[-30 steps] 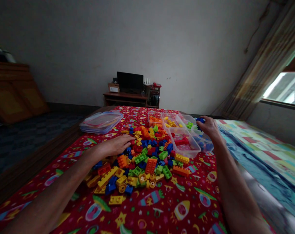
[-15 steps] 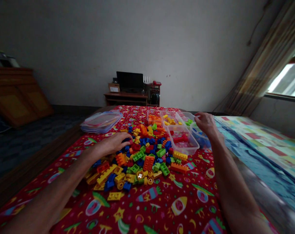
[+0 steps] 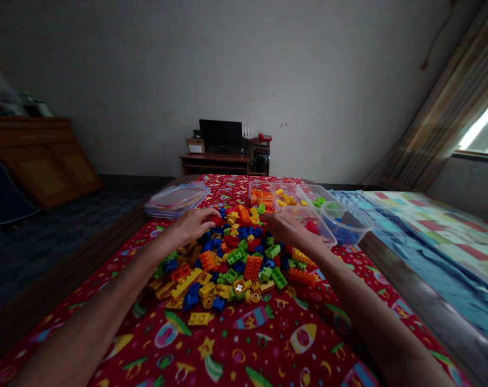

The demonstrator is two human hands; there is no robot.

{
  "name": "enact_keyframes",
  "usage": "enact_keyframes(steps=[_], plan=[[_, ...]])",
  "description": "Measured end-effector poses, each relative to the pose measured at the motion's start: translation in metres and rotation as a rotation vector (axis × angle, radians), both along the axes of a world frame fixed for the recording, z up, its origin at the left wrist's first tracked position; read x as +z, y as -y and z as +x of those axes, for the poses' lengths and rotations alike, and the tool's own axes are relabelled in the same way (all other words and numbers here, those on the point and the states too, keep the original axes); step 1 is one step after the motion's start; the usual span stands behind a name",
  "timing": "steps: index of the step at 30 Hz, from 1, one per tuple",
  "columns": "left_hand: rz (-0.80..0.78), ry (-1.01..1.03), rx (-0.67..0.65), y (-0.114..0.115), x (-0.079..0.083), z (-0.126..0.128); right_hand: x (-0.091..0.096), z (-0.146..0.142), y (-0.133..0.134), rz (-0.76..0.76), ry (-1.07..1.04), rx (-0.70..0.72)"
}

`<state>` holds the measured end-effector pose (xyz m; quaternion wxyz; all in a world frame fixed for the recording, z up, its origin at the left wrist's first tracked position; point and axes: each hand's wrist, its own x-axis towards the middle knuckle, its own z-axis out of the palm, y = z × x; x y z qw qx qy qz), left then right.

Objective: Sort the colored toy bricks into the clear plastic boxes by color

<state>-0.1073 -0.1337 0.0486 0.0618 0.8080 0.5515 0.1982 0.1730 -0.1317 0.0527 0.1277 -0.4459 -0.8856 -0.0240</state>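
Note:
A heap of plastic building blocks in red, blue, green, yellow and orange lies on a red patterned cloth. At the heap's far left edge, my left hand has its fingers curled around a red building block, partly hidden by the fingers. My right hand reaches over the heap's far right side, fingers stretched down toward the blocks. Nothing shows in its fingers. The right hand and forearm cover part of a clear container with red blocks in it.
Further clear containers hold orange blocks, yellow blocks and green blocks. A round clear tub with blue blocks stands at the right table edge. Stacked plastic lids lie at the far left.
My right hand has moved left from above the round tub to the heap. My left hand has shifted slightly away from me, with the red block at its fingertips. The view has turned slightly left.

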Motion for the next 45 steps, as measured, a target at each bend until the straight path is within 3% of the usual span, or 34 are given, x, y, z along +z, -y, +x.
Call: enact_keyframes(steps=[4,10,15,20,28,33,38,42,45], plan=[[-0.084,-0.014,-0.118,0.004,-0.003,0.007,0.001,-0.006,0.006,0.003,-0.023,0.025],[-0.044,-0.113,-0.25,0.021,-0.011,0.034,0.0,-0.018,0.015,-0.013,0.035,0.067],[-0.056,-0.15,-0.219,0.025,-0.019,0.047,-0.006,-0.02,0.023,-0.085,0.098,0.129],[-0.05,-0.06,-0.198,0.02,-0.019,0.045,-0.007,-0.021,0.028,-0.124,0.086,0.118],[-0.162,-0.044,-0.051,0.022,-0.003,0.043,-0.007,-0.016,0.016,-0.197,-0.073,0.149],[-0.146,0.02,-0.034,0.028,0.005,0.042,-0.006,-0.014,0.016,-0.096,-0.128,0.155],[-0.202,0.206,-0.076,0.028,0.002,0.046,-0.008,-0.021,0.023,0.053,-0.233,0.229],[-0.22,0.28,-0.131,0.026,-0.005,0.053,-0.012,-0.031,0.028,0.07,-0.264,0.358],[-0.205,0.272,-0.14,0.028,-0.005,0.056,-0.012,-0.034,0.031,0.07,-0.254,0.356]])
